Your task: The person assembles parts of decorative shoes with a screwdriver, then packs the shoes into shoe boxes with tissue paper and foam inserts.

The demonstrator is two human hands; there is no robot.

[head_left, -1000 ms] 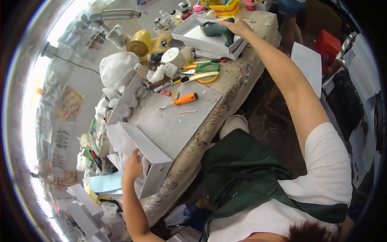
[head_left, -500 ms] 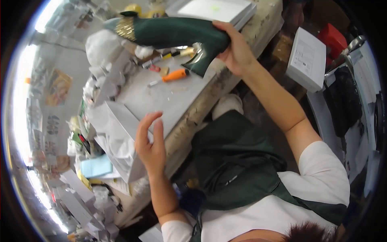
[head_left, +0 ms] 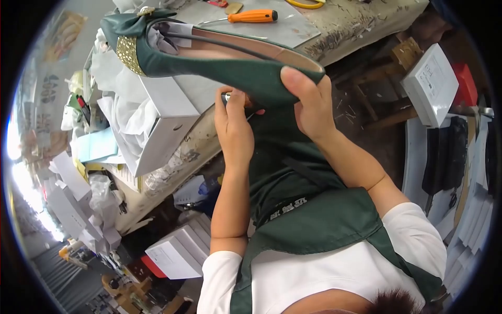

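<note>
A dark green high-heeled shoe (head_left: 209,60) with a gold studded band near its toe and paper stuffed inside is held in front of me, toe pointing left. My right hand (head_left: 308,102) grips its heel end, thumb on the outside. My left hand (head_left: 235,123) reaches up under the shoe and its fingers close around the heel, which is mostly hidden. An open white shoebox (head_left: 157,128) with tissue paper sits below the toe at the workbench edge.
An orange-handled screwdriver (head_left: 251,17) and yellow scissors (head_left: 307,3) lie on the workbench (head_left: 334,23). A white box (head_left: 431,83) rests on a stool to the right. Stacked white boxes (head_left: 175,254) stand on the floor at lower left.
The shoe came down and closer, now turned sideways with its opening in view. My left hand left the box and rose to the shoe's heel. The view tilted down.
</note>
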